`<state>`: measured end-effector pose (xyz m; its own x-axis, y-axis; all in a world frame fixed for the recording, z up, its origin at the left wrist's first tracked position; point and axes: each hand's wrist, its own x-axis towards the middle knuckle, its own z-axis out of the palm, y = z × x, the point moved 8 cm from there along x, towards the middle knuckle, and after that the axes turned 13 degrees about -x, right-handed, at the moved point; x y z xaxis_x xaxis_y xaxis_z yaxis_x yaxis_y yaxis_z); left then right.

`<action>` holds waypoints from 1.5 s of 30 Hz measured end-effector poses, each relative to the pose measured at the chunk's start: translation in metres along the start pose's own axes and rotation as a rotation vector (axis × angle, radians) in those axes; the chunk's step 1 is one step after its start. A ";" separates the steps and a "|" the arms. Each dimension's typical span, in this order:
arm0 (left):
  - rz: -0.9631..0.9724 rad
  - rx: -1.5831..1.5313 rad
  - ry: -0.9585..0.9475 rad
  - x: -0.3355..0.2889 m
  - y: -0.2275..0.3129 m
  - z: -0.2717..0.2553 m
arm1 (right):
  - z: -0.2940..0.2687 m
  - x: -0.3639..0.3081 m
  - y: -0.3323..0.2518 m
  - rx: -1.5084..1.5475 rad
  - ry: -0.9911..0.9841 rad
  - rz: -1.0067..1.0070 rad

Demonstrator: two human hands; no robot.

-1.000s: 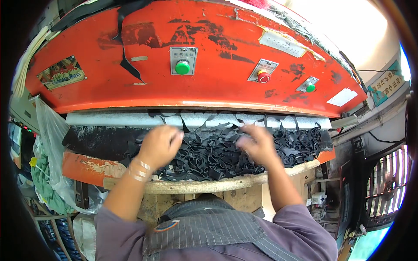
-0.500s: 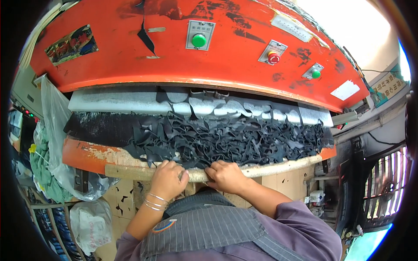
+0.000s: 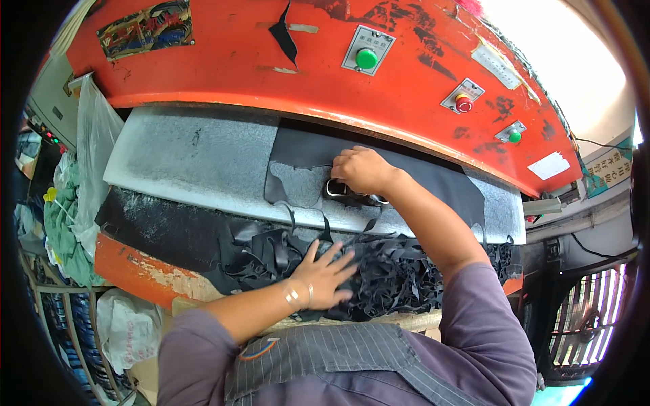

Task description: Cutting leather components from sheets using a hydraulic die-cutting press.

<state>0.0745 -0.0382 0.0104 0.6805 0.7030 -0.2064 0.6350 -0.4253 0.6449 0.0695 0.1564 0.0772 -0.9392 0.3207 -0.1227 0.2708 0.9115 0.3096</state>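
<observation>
My right hand (image 3: 362,169) is closed on the upper part of a metal cutting die (image 3: 338,194), whose curved steel edges show below the fingers. The die stands at the near edge of a black leather-like sheet (image 3: 433,193), beside a rounded cut-out in it. Under the sheet lies a pale cutting board (image 3: 183,152). My left hand (image 3: 321,276), fingers spread, is over a heap of black curled offcuts (image 3: 399,274) in front of the board; whether the palm presses on them I cannot tell.
An orange press beam (image 3: 223,74) spans the far side, with green buttons (image 3: 366,59) and a red stop knob (image 3: 464,103). Clear plastic (image 3: 98,149) hangs at the left, above a white bag (image 3: 128,328). A barred window (image 3: 588,314) is at the right.
Both hands have left the wooden front rail. The right has reached forward onto the die, the left over the offcuts. The board and black sheet now show much further out from under the beam.
</observation>
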 end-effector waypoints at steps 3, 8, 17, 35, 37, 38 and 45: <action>0.057 -0.112 -0.202 -0.030 -0.004 0.010 | -0.013 -0.027 0.029 0.048 0.111 0.088; 0.209 -0.565 0.168 -0.032 -0.021 -0.073 | 0.026 -0.144 0.121 0.648 0.043 1.105; -0.076 -0.657 0.665 0.084 -0.042 -0.108 | 0.105 -0.206 0.079 1.128 0.184 1.469; -0.357 -0.247 0.760 0.137 -0.043 -0.088 | 0.068 -0.202 0.053 0.365 0.421 0.835; -0.352 -0.246 0.755 0.140 -0.040 -0.093 | 0.065 -0.204 0.055 0.325 0.407 0.849; -0.348 -0.248 0.747 0.141 -0.038 -0.095 | 0.064 -0.204 0.058 0.318 0.411 0.852; -0.262 -0.611 0.888 0.108 -0.053 -0.102 | 0.035 -0.218 0.059 0.468 0.417 0.940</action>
<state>0.0769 0.1182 0.0297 -0.1075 0.9928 0.0533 0.2678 -0.0227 0.9632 0.2977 0.1489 0.0887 -0.2944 0.8989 0.3244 0.8772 0.3889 -0.2814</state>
